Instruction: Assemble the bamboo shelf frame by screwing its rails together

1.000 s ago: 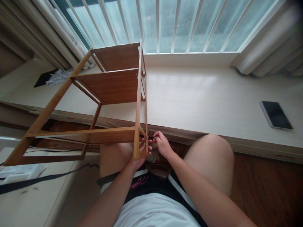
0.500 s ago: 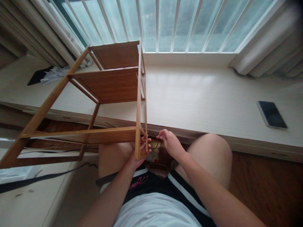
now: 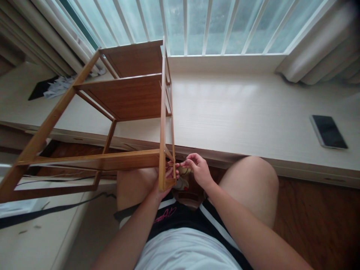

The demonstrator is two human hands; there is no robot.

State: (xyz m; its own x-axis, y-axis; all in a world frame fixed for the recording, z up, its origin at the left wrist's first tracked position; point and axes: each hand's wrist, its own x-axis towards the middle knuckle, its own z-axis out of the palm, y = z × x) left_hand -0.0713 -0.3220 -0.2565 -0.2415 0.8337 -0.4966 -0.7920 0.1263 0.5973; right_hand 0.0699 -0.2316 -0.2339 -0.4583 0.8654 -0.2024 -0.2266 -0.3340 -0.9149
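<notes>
A brown wooden shelf rack (image 3: 123,97) lies tipped on its side, its far end on the pale window ledge (image 3: 239,108) and its near end over my lap. My left hand (image 3: 165,183) is wrapped round the rack's near corner post. My right hand (image 3: 197,168) sits just right of that corner, its fingertips pinched on something small I cannot make out, held against the post. A small object with red and white parts (image 3: 181,183) lies between my knees below the hands.
A dark phone (image 3: 327,131) lies on the ledge at the right. Crumpled paper and a black item (image 3: 53,86) sit at the ledge's left end. Curtains hang at both sides of the barred window. A black cable (image 3: 56,210) runs across the low surface at left.
My right hand drew back to the right half a second ago and has now returned to the rack's corner with fingers pinched. The view shifted slightly; the left hand kept its grip.
</notes>
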